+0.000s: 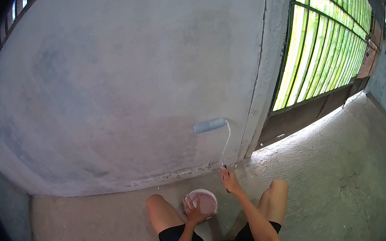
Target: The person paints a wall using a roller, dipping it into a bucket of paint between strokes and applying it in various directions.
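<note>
My right hand (pixel 231 181) is closed around the dark handle of a paint roller (pixel 210 125). The roller's pale blue sleeve lies tilted against the lower right part of the grey wall (pixel 127 76), and its thin white frame bends down to the handle. Between my knees stands a small round bucket (pixel 208 202) with a pale rim. My left hand (pixel 197 212) grips the near-left side of its rim, fingers spread and partly over the opening. What the bucket holds looks pinkish, but I cannot make it out clearly.
A barred metal gate (pixel 322 54) is at the upper right, with bright light coming through. The concrete floor (pixel 326 195) runs along the wall's foot and out to the right. Another barred opening (pixel 14 12) shows at the upper left.
</note>
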`<act>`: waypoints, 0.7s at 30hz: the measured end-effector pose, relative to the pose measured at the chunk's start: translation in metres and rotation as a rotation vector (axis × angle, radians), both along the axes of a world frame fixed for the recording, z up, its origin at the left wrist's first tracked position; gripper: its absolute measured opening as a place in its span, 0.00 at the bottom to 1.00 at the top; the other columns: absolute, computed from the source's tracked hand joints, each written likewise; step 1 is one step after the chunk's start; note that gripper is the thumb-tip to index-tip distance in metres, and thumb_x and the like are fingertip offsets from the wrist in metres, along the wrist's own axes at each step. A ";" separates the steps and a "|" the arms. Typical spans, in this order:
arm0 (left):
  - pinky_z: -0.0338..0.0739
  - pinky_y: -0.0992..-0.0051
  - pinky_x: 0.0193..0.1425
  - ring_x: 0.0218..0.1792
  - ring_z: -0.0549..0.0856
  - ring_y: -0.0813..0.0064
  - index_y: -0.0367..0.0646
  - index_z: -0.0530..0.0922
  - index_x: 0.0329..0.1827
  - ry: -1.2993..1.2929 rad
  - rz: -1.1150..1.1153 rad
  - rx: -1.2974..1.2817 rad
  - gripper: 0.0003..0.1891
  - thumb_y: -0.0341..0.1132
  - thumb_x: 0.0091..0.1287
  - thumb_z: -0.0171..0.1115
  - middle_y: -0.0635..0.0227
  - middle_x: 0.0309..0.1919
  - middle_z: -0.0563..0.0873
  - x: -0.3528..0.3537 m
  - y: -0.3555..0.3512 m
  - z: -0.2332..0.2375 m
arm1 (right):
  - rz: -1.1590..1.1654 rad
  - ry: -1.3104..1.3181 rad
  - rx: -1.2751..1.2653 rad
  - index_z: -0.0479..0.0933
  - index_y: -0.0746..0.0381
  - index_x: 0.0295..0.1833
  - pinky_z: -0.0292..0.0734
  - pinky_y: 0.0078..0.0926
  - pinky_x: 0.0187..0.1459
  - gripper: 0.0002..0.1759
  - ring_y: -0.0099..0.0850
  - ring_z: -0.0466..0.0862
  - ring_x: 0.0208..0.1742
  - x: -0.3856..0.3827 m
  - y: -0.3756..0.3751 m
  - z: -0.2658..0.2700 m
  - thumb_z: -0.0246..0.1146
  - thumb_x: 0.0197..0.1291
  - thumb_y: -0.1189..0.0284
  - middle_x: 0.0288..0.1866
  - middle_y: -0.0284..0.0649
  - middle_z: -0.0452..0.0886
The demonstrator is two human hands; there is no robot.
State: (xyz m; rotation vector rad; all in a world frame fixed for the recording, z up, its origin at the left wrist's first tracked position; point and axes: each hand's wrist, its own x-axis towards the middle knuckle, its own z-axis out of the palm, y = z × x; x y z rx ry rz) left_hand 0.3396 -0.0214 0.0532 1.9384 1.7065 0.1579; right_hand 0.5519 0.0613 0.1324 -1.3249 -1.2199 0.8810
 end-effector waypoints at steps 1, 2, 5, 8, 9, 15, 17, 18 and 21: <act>0.45 0.30 0.67 0.73 0.29 0.33 0.54 0.54 0.77 0.001 0.002 0.002 0.66 0.80 0.34 0.64 0.45 0.75 0.27 0.000 0.001 0.002 | -0.022 -0.033 -0.030 0.66 0.59 0.24 0.61 0.22 0.16 0.28 0.20 0.66 0.12 0.000 -0.004 -0.007 0.47 0.73 0.50 0.13 0.29 0.65; 0.45 0.30 0.67 0.73 0.29 0.33 0.55 0.53 0.77 0.007 0.007 -0.019 0.66 0.80 0.34 0.64 0.45 0.75 0.27 0.001 0.001 0.004 | -0.020 -0.033 -0.029 0.66 0.59 0.24 0.61 0.22 0.16 0.28 0.20 0.66 0.12 0.001 -0.008 -0.013 0.47 0.73 0.50 0.13 0.29 0.65; 0.45 0.30 0.67 0.73 0.28 0.34 0.55 0.53 0.77 0.008 0.009 -0.043 0.66 0.80 0.35 0.65 0.45 0.75 0.27 0.002 0.000 0.006 | -0.020 -0.024 -0.199 0.71 0.64 0.26 0.66 0.33 0.31 0.31 0.29 0.70 0.25 0.002 -0.016 -0.011 0.49 0.70 0.47 0.20 0.39 0.70; 0.44 0.31 0.68 0.73 0.28 0.34 0.55 0.53 0.77 0.017 -0.001 -0.009 0.66 0.80 0.35 0.64 0.45 0.75 0.27 -0.001 0.000 -0.003 | -0.034 -0.025 -0.090 0.67 0.60 0.24 0.60 0.22 0.16 0.29 0.20 0.66 0.12 -0.001 -0.012 -0.001 0.48 0.72 0.49 0.13 0.29 0.64; 0.44 0.31 0.68 0.73 0.28 0.34 0.55 0.53 0.77 0.027 -0.010 0.026 0.66 0.80 0.35 0.64 0.45 0.75 0.27 -0.001 -0.001 -0.006 | -0.036 -0.023 -0.071 0.67 0.60 0.24 0.60 0.22 0.16 0.29 0.20 0.65 0.12 -0.002 -0.012 0.011 0.48 0.72 0.49 0.13 0.29 0.64; 0.41 0.34 0.70 0.74 0.30 0.34 0.55 0.53 0.77 0.013 0.007 -0.012 0.67 0.81 0.34 0.64 0.45 0.75 0.27 0.002 -0.001 0.007 | -0.007 0.075 -0.002 0.67 0.60 0.25 0.59 0.22 0.15 0.29 0.20 0.64 0.12 -0.012 0.003 0.090 0.47 0.72 0.48 0.14 0.29 0.64; 0.41 0.34 0.70 0.74 0.30 0.34 0.55 0.54 0.77 0.015 0.010 -0.032 0.66 0.81 0.34 0.63 0.45 0.75 0.27 0.001 -0.001 0.006 | 0.006 0.113 -0.007 0.67 0.60 0.26 0.59 0.22 0.15 0.29 0.20 0.64 0.12 -0.015 0.006 0.103 0.47 0.72 0.48 0.14 0.30 0.64; 0.41 0.34 0.70 0.74 0.30 0.34 0.54 0.54 0.77 0.013 0.015 -0.048 0.66 0.81 0.34 0.63 0.44 0.75 0.27 0.001 0.000 0.005 | 0.014 0.126 -0.009 0.67 0.60 0.26 0.59 0.22 0.16 0.29 0.20 0.64 0.12 -0.016 0.008 0.105 0.47 0.72 0.48 0.15 0.30 0.64; 0.41 0.34 0.70 0.74 0.29 0.34 0.54 0.54 0.77 0.045 0.008 -0.033 0.66 0.81 0.35 0.63 0.44 0.75 0.28 0.001 0.002 0.000 | -0.015 0.070 0.047 0.67 0.61 0.26 0.60 0.23 0.19 0.29 0.21 0.65 0.15 -0.016 0.011 0.094 0.47 0.72 0.48 0.16 0.32 0.65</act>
